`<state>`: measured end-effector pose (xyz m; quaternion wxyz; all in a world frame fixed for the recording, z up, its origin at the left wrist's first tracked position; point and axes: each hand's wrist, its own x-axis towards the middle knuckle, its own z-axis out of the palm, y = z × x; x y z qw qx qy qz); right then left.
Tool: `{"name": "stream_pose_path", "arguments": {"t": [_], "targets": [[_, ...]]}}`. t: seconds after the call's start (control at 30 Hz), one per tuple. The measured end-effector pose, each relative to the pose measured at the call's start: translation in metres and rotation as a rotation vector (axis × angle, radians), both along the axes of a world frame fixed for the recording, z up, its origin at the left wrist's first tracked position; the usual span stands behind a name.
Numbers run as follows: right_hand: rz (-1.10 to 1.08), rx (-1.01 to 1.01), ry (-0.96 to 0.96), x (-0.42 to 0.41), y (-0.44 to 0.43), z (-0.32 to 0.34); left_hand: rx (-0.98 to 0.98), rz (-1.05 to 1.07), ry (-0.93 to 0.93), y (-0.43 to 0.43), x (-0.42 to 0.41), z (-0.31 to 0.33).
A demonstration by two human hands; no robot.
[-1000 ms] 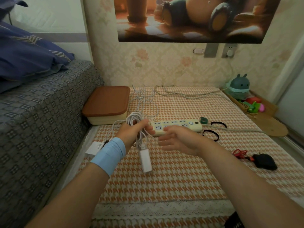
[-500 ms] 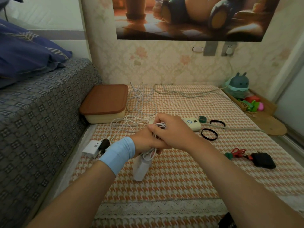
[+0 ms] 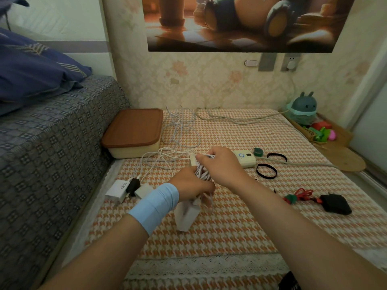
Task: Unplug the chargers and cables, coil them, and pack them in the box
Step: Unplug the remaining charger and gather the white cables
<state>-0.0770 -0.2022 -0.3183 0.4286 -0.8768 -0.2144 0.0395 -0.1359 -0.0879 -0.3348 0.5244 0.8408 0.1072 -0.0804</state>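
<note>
My left hand (image 3: 189,186), with a light blue wristband, grips a bundle of white cable (image 3: 202,171); its white charger brick (image 3: 185,216) hangs below the hand. My right hand (image 3: 223,164) closes over the top of the same coil. Behind my hands lies the cream power strip (image 3: 245,159), mostly hidden. More white chargers (image 3: 120,188) with a black plug lie at the left, their loose white cables (image 3: 180,130) trailing back. The closed box with a brown lid (image 3: 134,130) sits against the bed. A black charger (image 3: 335,204) with a red cable lies at the right.
Two black ties (image 3: 267,171) and a green tie lie right of the strip. A grey-patterned bed (image 3: 48,143) rises on the left. A grey-green plush (image 3: 303,106) and small toys sit on a wooden tray at the far right. The strip's cord runs to the wall.
My right hand came from open beside the coil to grasp over it. The hanging brick swung and the hands dropped slightly over the strip.
</note>
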Motion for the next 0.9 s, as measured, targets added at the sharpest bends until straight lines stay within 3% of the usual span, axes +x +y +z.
{"name": "stream_pose_path", "arguments": {"t": [0.13, 0.3, 0.5, 0.57, 0.7, 0.9], "targets": [[0.072, -0.038, -0.153, 0.004, -0.011, 0.0, -0.131, -0.026, 0.029, 0.001, -0.001, 0.003], [0.372, -0.098, -0.361, 0.005, -0.022, 0.003, -0.47, -0.279, 0.079, 0.017, -0.008, 0.007], [0.355, -0.058, -0.384, 0.006, -0.004, -0.001, -0.508, -0.424, 0.131, 0.032, -0.003, -0.002], [0.291, -0.02, -0.366, 0.009, 0.0, -0.003, -0.359, -0.353, 0.038, 0.033, -0.002, 0.0], [0.181, -0.012, -0.267, 0.016, 0.001, -0.006, 0.19, -0.098, -0.103, 0.027, 0.001, 0.008], [0.256, -0.064, -0.057, 0.011, 0.0, -0.01, 0.3, -0.108, -0.05, 0.014, 0.0, 0.002]]}}
